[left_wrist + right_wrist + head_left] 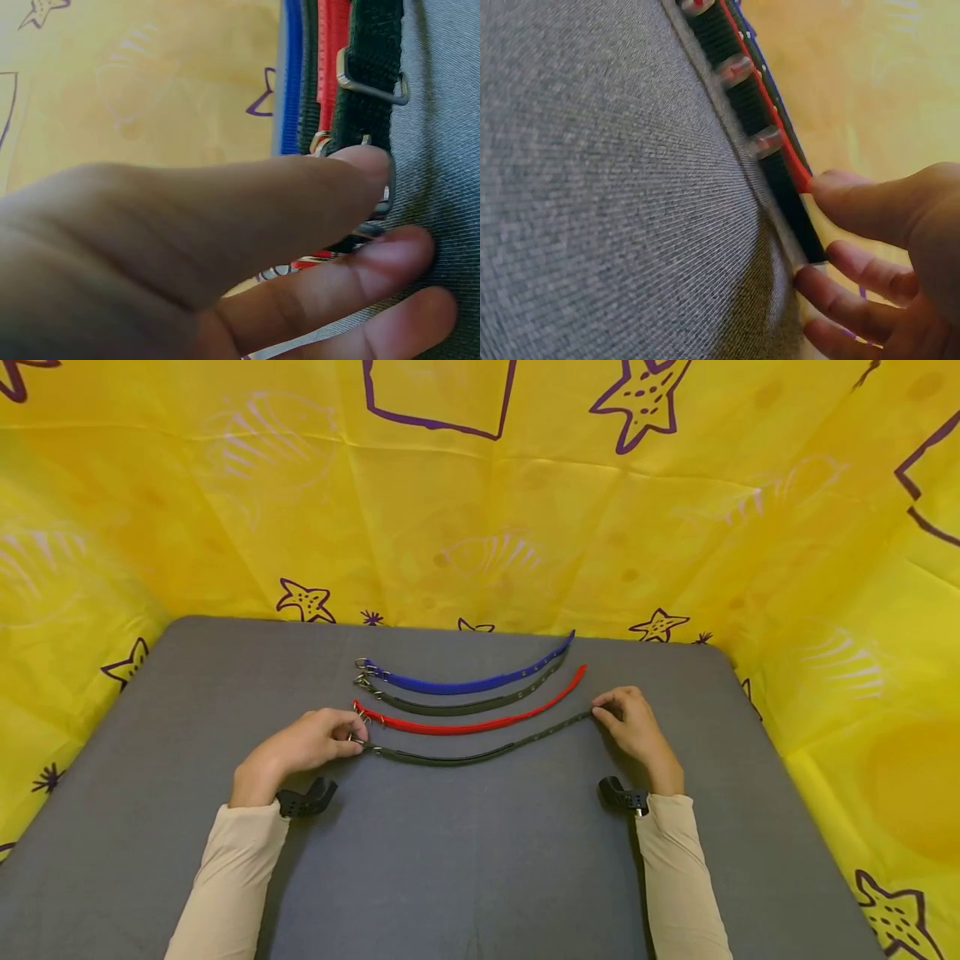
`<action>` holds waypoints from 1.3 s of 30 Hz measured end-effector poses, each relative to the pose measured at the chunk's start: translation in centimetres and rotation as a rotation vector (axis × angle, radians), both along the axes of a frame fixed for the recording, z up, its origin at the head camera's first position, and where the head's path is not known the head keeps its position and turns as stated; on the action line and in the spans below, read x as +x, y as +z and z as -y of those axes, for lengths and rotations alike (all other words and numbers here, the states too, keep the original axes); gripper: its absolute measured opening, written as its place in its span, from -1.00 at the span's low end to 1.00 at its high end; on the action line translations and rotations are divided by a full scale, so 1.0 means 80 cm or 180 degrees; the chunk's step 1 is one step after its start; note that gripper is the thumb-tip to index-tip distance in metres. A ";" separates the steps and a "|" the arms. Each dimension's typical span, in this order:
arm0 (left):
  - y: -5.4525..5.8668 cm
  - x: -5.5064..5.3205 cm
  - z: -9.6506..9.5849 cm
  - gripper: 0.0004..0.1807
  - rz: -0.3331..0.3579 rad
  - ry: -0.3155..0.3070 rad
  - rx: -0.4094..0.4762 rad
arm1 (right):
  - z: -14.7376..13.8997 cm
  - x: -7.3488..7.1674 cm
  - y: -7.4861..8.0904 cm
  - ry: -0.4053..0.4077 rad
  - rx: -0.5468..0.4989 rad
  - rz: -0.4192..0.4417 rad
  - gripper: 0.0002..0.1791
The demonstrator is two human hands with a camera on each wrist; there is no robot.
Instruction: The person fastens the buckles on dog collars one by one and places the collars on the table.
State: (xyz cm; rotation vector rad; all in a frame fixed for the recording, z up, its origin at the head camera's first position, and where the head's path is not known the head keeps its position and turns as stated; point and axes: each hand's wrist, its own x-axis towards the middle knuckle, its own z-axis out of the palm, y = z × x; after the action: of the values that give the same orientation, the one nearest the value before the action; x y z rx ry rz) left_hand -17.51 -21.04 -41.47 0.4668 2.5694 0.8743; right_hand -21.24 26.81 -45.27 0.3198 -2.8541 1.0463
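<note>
Head view: left arm is reaching in from the lower left, wrist bending inward; the left hand (311, 743) is pinching the buckle end of the nearest dark green strap (431, 760). Right arm is rising almost straight, the right hand (630, 722) leaning inward with thumb and forefinger meeting at the strap's tapered tip. Strap is lying nearest the person, bowing in a shallow curve. Beyond it, a red strap (450, 727), a second dark green strap (457, 708) and a blue strap (450, 688) are following similar curves. Grey cloth (465, 860) is spreading beneath; yellow printed sheeting (420, 485) is hanging behind, creasing softly.

Left wrist view: thumb is pressing flat over the strap by the buckle (389, 187), fingers curling underneath. Webbing is showing a coarse weave; a metal loop (367, 91) is crossing it, shining.

Right wrist view: thumb and fingers are standing slightly apart, the dark tip lying against the fingertips; cannot tell whether they are gripping. Round metal eyelets (766, 142) are blurring along the ribbed strap.
</note>
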 end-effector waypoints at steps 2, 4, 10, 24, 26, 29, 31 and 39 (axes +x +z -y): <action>0.002 0.000 0.001 -0.93 -0.0004 0.0001 0.0036 | 0.001 0.000 0.001 0.0017 -0.0040 0.0018 -0.83; 0.004 0.001 0.001 -0.92 -0.0016 -0.0011 0.0054 | 0.002 0.001 0.001 0.0032 -0.0034 0.0081 -0.75; 0.006 0.003 0.002 -0.92 -0.0069 -0.0033 0.0091 | 0.001 0.004 0.003 0.0032 0.0123 0.0330 -0.59; 0.008 0.004 0.005 -0.84 -0.0096 0.0047 0.0106 | -0.005 0.004 0.004 0.0056 0.0159 0.0348 -0.84; 0.010 0.005 0.005 -0.82 -0.0095 0.0050 0.0106 | -0.005 0.003 0.005 0.0067 0.0048 0.0335 -0.83; 0.012 0.005 0.005 -0.80 -0.0085 0.0051 0.0144 | -0.003 0.003 0.007 0.0092 -0.0200 0.0370 -0.80; 0.012 0.005 0.005 -0.79 -0.0093 0.0055 0.0190 | -0.002 0.003 0.009 0.0123 -0.0331 0.0400 -0.78; 0.015 0.006 0.005 -0.76 -0.0214 0.0161 0.0277 | 0.006 0.001 0.014 0.0039 -0.0703 0.0244 -0.76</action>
State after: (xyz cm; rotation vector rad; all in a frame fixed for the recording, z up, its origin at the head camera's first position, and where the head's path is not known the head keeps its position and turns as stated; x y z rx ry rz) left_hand -17.04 -21.48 -40.25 0.4654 2.6225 1.0077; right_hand -21.18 26.30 -44.17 0.2854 -2.7674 1.3892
